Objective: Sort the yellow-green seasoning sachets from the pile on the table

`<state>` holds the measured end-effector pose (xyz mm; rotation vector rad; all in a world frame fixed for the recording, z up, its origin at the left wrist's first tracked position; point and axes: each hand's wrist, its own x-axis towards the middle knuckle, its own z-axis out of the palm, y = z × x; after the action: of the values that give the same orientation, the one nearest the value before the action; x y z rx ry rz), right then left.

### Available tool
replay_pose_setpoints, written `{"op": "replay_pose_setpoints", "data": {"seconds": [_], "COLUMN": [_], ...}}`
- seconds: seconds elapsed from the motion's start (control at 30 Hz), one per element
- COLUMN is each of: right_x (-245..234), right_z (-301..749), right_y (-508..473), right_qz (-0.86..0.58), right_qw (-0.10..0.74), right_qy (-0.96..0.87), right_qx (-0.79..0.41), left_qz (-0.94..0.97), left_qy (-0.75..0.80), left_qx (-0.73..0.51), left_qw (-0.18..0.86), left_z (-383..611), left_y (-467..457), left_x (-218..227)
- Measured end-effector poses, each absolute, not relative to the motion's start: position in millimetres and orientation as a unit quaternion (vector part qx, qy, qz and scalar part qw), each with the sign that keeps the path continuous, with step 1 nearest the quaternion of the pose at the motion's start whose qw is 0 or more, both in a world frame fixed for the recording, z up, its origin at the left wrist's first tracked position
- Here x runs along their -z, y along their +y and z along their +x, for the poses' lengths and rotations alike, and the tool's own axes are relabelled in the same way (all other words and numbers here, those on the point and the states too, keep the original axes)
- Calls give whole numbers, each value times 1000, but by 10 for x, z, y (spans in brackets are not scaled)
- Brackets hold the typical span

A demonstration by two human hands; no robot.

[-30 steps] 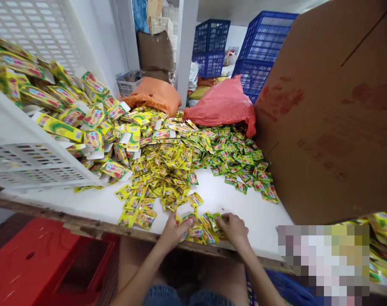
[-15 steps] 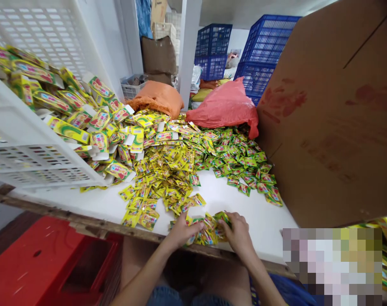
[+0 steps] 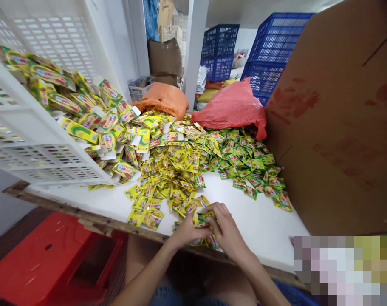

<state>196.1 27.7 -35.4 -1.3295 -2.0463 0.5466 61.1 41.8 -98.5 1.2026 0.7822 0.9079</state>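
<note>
A big heap of small yellow sachets (image 3: 170, 165) and green sachets (image 3: 244, 161) covers the white table (image 3: 260, 221). At the table's front edge my left hand (image 3: 188, 231) and my right hand (image 3: 225, 227) press together round a small stack of sachets (image 3: 203, 217). Both hands are closed on that stack, and more sachets show under them. Flat yellow cartons (image 3: 81, 114) spill from a tilted white crate (image 3: 27, 140) at the left.
A large brown cardboard box (image 3: 340, 119) stands at the right. Orange (image 3: 163, 100) and red (image 3: 233, 106) sacks lie behind the heap, with blue crates (image 3: 269, 46) beyond. A red stool (image 3: 46, 263) sits below the table's wooden edge.
My hands have come together, gathering the spread sachets into one stack. The camera has drifted slightly left and down.
</note>
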Motion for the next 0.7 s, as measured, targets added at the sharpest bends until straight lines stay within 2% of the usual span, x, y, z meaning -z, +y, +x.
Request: {"op": "replay_pose_setpoints", "data": {"seconds": [0.1,0.17,0.33,0.57,0.7], "right_x": [255,221,315,449,606], "right_z": [1951,1938,1941,1958,2005], "right_y": [279,274,246,227,209], "right_qz": [-506,-488,-499,-516,-517], "right_qw": [236,217,295,285,294], "right_qy": [-810,-823,-777,-799,-772], "right_qx": [-183,-193,-245,-121,-223], "left_qz": [553,560,549,560,499], "left_qy": [333,328,318,316,332], "left_qx": [-403,-414,-402,-424,-500], "left_qw": [649,638,661,638,625], "left_z": [635,635,566,512,477], "left_y": [442,455,483,509,414], "left_x": [1013,1029,1050,1003,980]}}
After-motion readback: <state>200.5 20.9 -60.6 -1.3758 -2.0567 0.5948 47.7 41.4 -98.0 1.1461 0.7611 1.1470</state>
